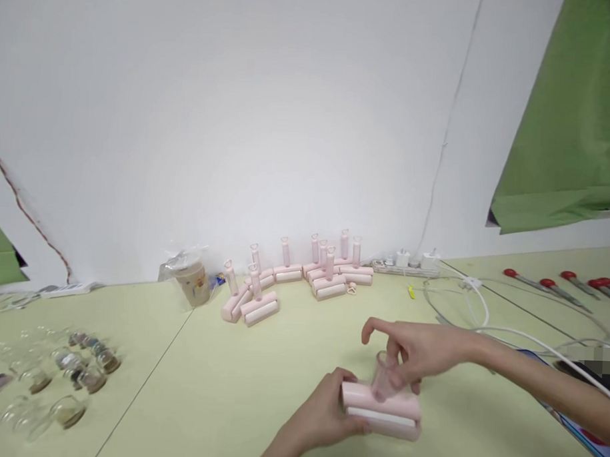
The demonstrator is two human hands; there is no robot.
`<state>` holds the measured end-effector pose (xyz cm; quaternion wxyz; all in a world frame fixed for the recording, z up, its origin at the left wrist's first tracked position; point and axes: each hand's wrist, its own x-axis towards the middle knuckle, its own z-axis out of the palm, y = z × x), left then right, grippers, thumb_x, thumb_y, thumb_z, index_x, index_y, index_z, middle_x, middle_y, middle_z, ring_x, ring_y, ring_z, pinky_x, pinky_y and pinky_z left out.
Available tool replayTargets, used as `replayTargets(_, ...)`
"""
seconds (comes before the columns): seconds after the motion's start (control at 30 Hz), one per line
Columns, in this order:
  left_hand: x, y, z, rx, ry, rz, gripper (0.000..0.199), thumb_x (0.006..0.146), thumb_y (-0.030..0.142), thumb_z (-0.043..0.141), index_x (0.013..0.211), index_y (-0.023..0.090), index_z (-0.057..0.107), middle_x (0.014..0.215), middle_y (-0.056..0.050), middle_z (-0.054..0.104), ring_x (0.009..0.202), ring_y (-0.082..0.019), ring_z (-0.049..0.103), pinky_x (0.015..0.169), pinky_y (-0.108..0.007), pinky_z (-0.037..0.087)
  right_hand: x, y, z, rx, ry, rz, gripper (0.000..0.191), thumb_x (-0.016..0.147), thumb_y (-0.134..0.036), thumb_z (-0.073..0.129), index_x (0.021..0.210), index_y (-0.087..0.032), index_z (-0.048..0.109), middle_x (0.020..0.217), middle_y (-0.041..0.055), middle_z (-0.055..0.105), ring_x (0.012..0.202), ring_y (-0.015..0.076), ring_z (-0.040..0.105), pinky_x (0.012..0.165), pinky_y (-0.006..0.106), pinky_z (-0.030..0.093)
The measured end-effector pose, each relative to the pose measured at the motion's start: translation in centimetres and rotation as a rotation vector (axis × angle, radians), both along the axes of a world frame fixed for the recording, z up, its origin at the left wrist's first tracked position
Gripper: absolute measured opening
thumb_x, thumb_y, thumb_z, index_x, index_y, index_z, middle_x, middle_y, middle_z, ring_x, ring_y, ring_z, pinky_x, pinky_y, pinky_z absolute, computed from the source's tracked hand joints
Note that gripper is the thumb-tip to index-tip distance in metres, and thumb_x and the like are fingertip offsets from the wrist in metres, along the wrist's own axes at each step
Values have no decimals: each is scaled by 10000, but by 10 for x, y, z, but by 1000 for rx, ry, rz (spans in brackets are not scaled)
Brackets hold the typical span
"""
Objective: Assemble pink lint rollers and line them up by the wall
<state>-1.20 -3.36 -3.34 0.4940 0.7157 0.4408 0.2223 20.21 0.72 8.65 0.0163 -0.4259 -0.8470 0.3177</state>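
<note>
Apparently, about nine pink rollers (288, 274) look assembled, grouped to the right of a bagged paper cup (191, 288) on a pale yellow-green table (204, 385); each lies on its side with a slim handle pointing up. A small pink loop (352, 285) lies loose at the front of that group, also right of the cup. One more, the held roller (381, 410), is nearer the wearer than the cup and well to its right. Its clear pink handle (379, 381) stands up from the body, so little seems left to do on it, though blur hides whether the handle is fully seated. The left hand (326, 409) is closed around the roller's left end, thumb in front, fingers behind. The right hand (415, 356) is half curled at the handle, index finger lifted away; whether thumb and other fingers actually pinch it cannot be told. Glass domes (92, 379) sit left of the cup, nearer the wearer.
</note>
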Motion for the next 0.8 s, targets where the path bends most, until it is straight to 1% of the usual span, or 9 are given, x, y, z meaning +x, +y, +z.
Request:
replayTargets(0.07, -13, 0, 0, -5, -4, 47, 573, 625, 292, 656, 1129, 189, 403, 1064, -51, 518, 954, -218, 495, 819, -317, 383, 7, 30, -10, 11, 147, -122, 243, 867, -338, 410, 1047, -194, 487, 755, 21, 686, 602, 151, 656, 594, 271, 503)
replayTargets(0.13, -25, 2, 0, 1, -11, 105, 560, 643, 258, 630, 1144, 199, 386, 1072, -39, 511, 972, -207, 487, 851, -313, 371, 9, 66, -24, 174, 188, -233, 303, 933, -320, 276, 1092, -155, 474, 952, 88, 648, 796, 165, 643, 734, 331, 488)
replayTargets(0.23, -38, 5, 0, -13, -14, 171, 597, 656, 258, 611, 1189, 190, 350, 1091, -50, 508, 996, -211, 485, 884, -329, 363, 3, 113, -51, 356, 173, -296, 269, 880, -307, 475, 1107, -165, 511, 1156, 79, 540, 994, 211, 546, 842, 435, 433)
replayTargets(0.3, -42, 5, 0, -39, -9, 199, 742, 616, 281, 654, 1253, 184, 288, 1186, -82, 460, 1055, -233, 464, 918, -349, 348, -3, 133, -68, 410, 155, -287, 278, 855, -290, 526, 1107, -172, 522, 1179, 69, 522, 1014, 220, 529, 842, 448, 433)
replayTargets(0.4, -41, 6, 3, -28, -7, 286, 1138, 449, 298, 776, 1350, 209, 87, 1403, -128, 172, 1248, -290, 268, 1007, -387, 264, -7, 148, -88, 437, 141, -278, 265, 854, -278, 530, 1092, -162, 528, 1132, 64, 545, 963, 207, 555, 804, 426, 458)
replayTargets(0.47, -38, 10, 10, 47, -50, 358, 1236, 401, 318, 804, 1359, 215, 30, 1435, -125, 48, 1307, -292, 121, 1049, -395, 190, -7, 153, -96, 439, 157, -284, 236, 853, -277, 531, 1054, -154, 544, 1080, 55, 567, 914, 191, 571, 776, 405, 470)
replayTargets(0.53, -31, 18, 20, 129, -141, 365, 1154, 452, 357, 791, 1351, 211, 82, 1428, -120, 98, 1314, -269, 106, 1060, -384, 161, -8, 154, -99, 433, 206, -296, 200, 852, -283, 531, 997, -150, 563, 1020, 43, 586, 861, 172, 580, 750, 381, 475)
replayTargets(0.67, -12, 38, 38, 220, -332, 260, 988, 503, 362, 776, 1299, 218, 208, 1360, -104, 281, 1270, -240, 228, 1029, -357, 215, -16, 135, -90, 375, 393, -333, 280, 863, -398, 469, 826, -143, 576, 770, 5, 600, 666, 139, 584, 637, 326, 479)
replayTargets(0.8, 7, 50, 40, 220, -386, 186, 638, 547, 251, 716, 1119, 198, 437, 1178, -74, 473, 1097, -224, 425, 929, -335, 328, -32, 83, -69, 274, 596, -330, 452, 862, -537, 302, 812, -172, 564, 614, -12, 558, 567, 164, 580, 573, 317, 487)
